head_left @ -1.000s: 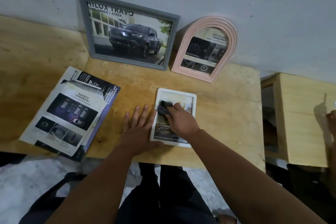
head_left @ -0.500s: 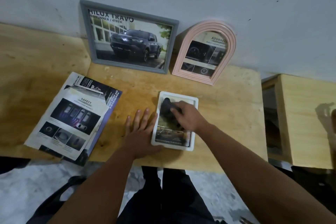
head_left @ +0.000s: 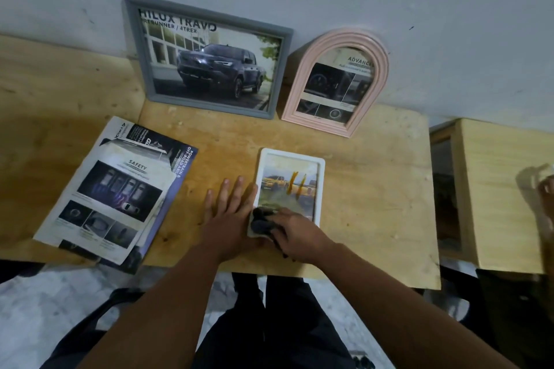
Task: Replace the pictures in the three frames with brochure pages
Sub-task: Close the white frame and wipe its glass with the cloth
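Right hand (head_left: 295,232) — fingers around cloth (head_left: 260,220)

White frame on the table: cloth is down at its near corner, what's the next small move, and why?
Probably wipe the dark cloth back up the white frame: two orange streaks remain on its glass, the right hand grips the cloth, and the left hand lies flat alongside, steadying it.

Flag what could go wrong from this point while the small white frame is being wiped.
1. The white frame lies near the table's front edge; the right hand rubbing a dark cloth at its near end could push it off, since the left hand only rests flat beside it.
2. Two orange streaks show on the picture; wiping may smear them.
3. The brochure pages overhang the edge and could slip.
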